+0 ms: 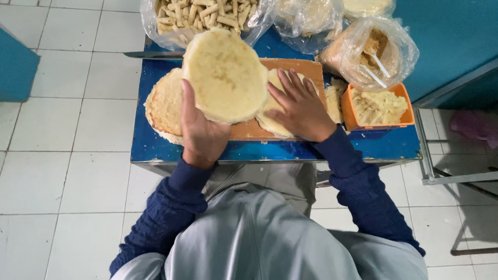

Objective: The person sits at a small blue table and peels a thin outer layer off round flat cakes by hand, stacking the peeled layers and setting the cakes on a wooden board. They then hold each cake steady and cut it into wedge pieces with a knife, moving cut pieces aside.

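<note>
Pale flatbread (225, 76) gripped by left hand (201, 131); right hand (300, 107) flat, beside orange tub (351, 115).

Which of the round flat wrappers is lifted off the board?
The wrapper in the left hand; the right hand presses another flat on the orange board.

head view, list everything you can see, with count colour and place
round flat pale-yellow wrapper sheet: one, lifted in the left hand over the table
stack of round wrappers: one, pale with browned rim, table's left
orange cutting board: one, table's middle
wrapper on board: one, pale, under the right hand
small blue table: one, on white tile floor
orange tub of pale filling: one, table's right
clear bag of rolled sticks: one, tan, table's back
knife: one, table's back-left edge
left hand: grip on lifted wrapper
right hand: flat, fingers spread
</note>
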{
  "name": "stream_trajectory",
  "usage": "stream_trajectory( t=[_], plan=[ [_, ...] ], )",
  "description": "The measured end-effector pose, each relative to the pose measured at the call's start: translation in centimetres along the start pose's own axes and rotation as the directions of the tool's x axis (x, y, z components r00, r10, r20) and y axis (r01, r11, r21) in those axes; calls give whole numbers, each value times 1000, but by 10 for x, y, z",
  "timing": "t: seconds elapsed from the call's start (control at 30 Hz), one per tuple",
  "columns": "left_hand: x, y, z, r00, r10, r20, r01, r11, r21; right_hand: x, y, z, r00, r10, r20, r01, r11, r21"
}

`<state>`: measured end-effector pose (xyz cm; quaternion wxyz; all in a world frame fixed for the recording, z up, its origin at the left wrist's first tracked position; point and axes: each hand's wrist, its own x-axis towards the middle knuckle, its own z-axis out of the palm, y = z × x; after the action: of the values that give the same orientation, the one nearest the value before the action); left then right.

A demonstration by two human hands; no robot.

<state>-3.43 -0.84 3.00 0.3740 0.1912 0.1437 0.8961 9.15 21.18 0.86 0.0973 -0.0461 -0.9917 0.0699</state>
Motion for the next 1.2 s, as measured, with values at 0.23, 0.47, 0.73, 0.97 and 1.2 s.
stream_trajectory(
  t=[0.23,0.47,0.73,0.97,1.2],
  plan=[
    [14,-50,-2,990,-138,14,139,977,-160,-15,-58,-55,839,90,-537,151,910,387],
    [20,-77,-15,972,-229,60,236,954,-187,-13,-105,-63,821,135,-555,82,933,349],
    [0,-71,-9,960,-218,176,239,965,-108,-27,-81,-55,899,289,-329,30,709,704],
    [-11,-60,-2,960,-247,132,240,968,67,-32,-60,-47,941,339,6,-106,279,954],
    [-15,-60,-5,953,-279,118,273,960,66,-43,-67,-53,939,343,-8,-104,307,946]
  ],
)
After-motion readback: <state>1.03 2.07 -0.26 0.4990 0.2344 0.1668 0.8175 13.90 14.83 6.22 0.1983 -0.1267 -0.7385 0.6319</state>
